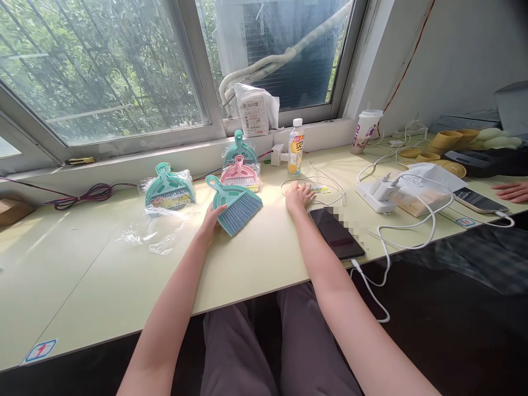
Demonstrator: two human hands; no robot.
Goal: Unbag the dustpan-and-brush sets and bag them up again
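My left hand (212,218) grips the left edge of a mint-green dustpan (228,194), its thumb over the rim. A small brush with grey-blue bristles (243,213) sits in the dustpan, bristles facing me. Flat on the table, with fingers spread forward, my right hand (299,196) rests beside a yellow-green paper label (322,190) and a thin white cable (339,184). Whether its fingertips touch the label I cannot tell. Behind the left hand lie a wrapped green dustpan set (169,190), a pink set (239,175) and another green set (239,147).
Crumpled clear plastic wrap (150,237) lies at left. A juice bottle (296,147) stands behind my right hand. A phone (336,234) is by my right forearm. A power strip (375,197) with cables sits farther right. Another person's hand (513,191) shows at the right edge.
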